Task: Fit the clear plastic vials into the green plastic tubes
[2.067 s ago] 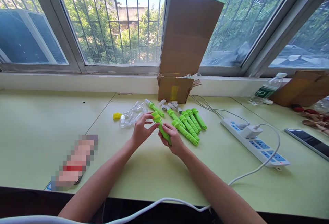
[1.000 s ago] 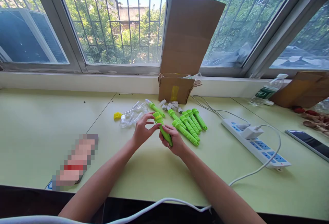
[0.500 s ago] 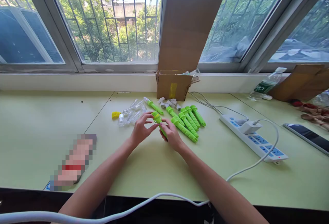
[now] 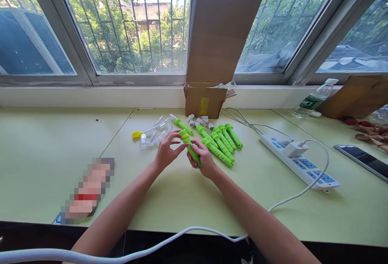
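Observation:
My right hand (image 4: 204, 160) is wrapped round the ribbed shaft of a green plastic tube (image 4: 190, 149), held tilted above the table. My left hand (image 4: 166, 153) pinches the tube's wide top end (image 4: 183, 135) with thumb and fingertips. Just right of my hands lie several more green tubes (image 4: 223, 144) side by side. Behind my left hand sits a cluster of clear plastic pieces (image 4: 153, 134) and a small yellow cap (image 4: 136, 135). Small white parts (image 4: 202, 122) lie near the box.
An open cardboard box (image 4: 204, 100) stands against the window ledge. A white power strip (image 4: 298, 162) with a plugged adapter and cable runs to the right. A water bottle (image 4: 315, 100), a phone (image 4: 362, 160) and more cardboard (image 4: 357, 96) lie far right. A blurred object (image 4: 87, 189) lies left.
My hands have kept working on the same green tube, the left fingers shifting on its top end. The camera view dropped slightly between the earlier frames and now.

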A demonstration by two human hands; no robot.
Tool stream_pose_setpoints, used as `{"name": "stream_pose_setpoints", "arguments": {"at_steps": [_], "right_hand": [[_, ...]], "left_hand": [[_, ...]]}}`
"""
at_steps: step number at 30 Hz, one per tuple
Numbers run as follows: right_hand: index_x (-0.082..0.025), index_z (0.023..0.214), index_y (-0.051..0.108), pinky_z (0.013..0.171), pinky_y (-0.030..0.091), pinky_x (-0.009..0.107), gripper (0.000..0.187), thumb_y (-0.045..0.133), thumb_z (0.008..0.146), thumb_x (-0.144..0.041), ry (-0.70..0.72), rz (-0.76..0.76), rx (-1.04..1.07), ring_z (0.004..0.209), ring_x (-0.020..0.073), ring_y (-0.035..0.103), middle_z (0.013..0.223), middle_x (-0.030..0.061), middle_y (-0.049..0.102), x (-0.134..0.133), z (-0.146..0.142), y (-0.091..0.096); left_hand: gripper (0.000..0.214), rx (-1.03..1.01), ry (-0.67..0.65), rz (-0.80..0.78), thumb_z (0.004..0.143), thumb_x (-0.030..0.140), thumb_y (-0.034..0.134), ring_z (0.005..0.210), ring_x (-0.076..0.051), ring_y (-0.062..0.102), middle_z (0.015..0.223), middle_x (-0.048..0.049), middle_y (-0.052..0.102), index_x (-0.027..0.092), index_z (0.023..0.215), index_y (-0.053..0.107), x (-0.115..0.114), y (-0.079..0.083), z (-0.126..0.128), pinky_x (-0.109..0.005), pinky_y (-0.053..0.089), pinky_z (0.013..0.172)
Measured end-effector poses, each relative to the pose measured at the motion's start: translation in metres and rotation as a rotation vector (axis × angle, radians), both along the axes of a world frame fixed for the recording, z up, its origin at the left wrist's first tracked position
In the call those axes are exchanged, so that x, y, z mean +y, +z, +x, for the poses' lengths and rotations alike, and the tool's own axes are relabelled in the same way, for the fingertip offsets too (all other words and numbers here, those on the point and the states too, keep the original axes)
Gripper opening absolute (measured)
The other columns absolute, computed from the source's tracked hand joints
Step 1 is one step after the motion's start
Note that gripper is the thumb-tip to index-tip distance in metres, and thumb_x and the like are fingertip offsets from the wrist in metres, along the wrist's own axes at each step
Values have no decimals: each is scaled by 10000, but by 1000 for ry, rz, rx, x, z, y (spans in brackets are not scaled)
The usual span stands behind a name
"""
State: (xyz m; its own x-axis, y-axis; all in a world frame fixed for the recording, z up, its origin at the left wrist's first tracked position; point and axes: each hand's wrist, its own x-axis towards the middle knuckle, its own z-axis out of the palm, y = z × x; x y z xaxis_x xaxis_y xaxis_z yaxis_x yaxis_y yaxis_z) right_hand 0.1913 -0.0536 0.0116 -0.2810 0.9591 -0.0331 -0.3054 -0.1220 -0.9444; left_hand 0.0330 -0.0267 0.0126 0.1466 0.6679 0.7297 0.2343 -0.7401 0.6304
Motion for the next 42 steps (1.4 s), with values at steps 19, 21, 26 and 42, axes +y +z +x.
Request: {"name": "stream_pose_setpoints", "arguments": {"at_steps": [19,21,26,42], "right_hand": [[-250,948,478,324,143,161,361,728,708,-350,49,6,44,352,30,273,570,-83,497,-2,-1,3],[-239,935,507,321,147,167,331,723,715,-361,43,13,53,365,36,307,604,-66,515,-2,0,3],[-175,801,598,354,234,184,235,686,743,-385,43,45,22,457,60,413,653,-15,529,-1,1,3],[-195,798,505,314,166,187,260,546,825,-450,79,6,76,322,49,302,582,10,615,-1,-1,-1]], "left_hand": [[284,-32,-13,-8,764,273,692,975,-182,645,1184,-90,576,185,992,548,0,2,0,-348,635,741],[286,-32,-13,-9,764,276,692,979,-184,644,1185,-92,574,185,992,546,1,1,-1,-351,635,742],[276,-26,-2,-8,765,288,689,971,-181,643,1166,-89,577,183,977,547,2,0,-1,-347,638,727],[261,-40,-25,-58,766,299,687,962,-180,646,1135,-76,586,187,959,551,2,-1,3,-361,636,746]]}}
